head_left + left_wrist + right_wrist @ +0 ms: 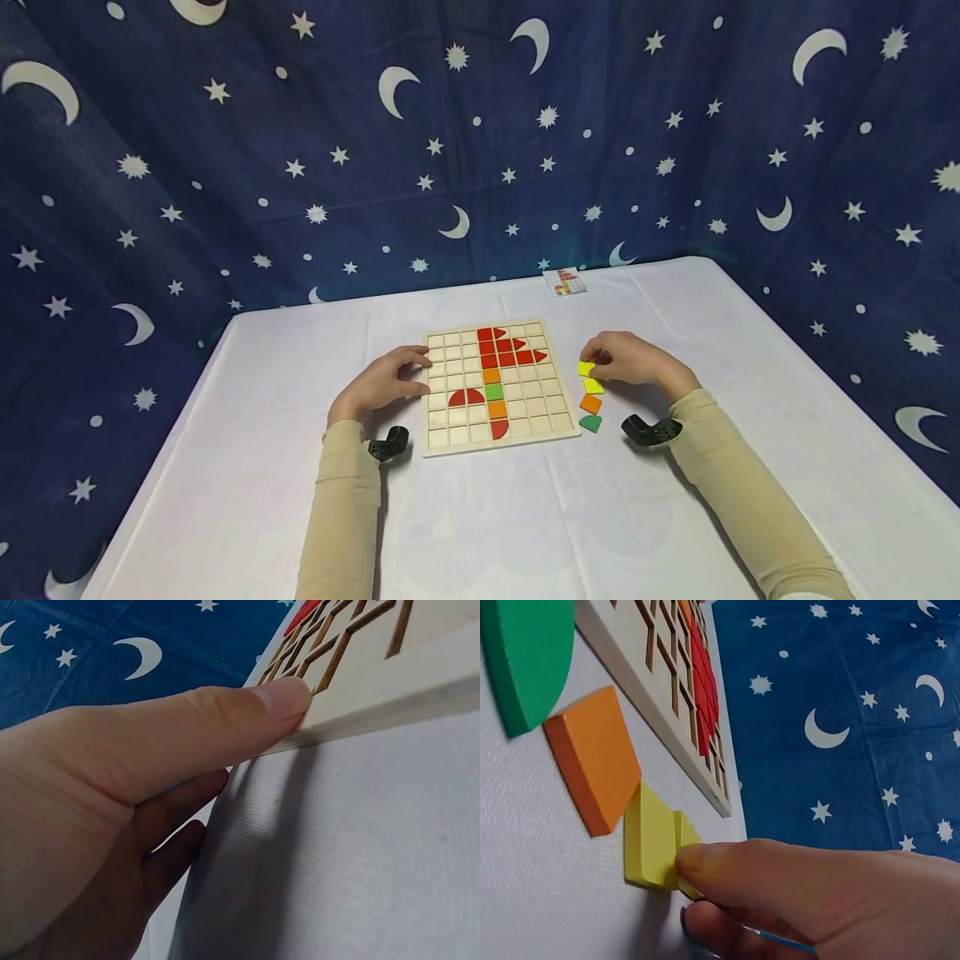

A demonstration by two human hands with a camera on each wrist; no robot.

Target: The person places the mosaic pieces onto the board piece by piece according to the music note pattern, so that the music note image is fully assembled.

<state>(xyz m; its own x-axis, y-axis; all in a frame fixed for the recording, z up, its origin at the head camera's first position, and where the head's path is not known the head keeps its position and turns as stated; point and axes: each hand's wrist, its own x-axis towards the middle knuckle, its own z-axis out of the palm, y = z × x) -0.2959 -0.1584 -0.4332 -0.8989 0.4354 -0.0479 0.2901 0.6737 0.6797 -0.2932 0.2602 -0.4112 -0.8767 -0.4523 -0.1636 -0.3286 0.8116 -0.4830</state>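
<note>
A wooden grid board [457, 360] lies on the table, with red, orange and green pieces set in some of its squares. At its left edge is my left hand [381, 382], the straight thumb [285, 697] touching the rim and the other fingers lower beside it. To the board's right, my right hand [628, 358] pinches the farther yellow tile [586, 367] between thumb and fingers. That tile stands close against a second yellow tile [651, 840], partly covered by the thumb in the right wrist view.
Nearer along the same row lie an orange tile [590, 404] and a green rounded piece [590, 423]. A small pattern card [564, 282] sits at the table's back edge. Behind the table hangs a dark blue cloth [480, 150] with moons and stars.
</note>
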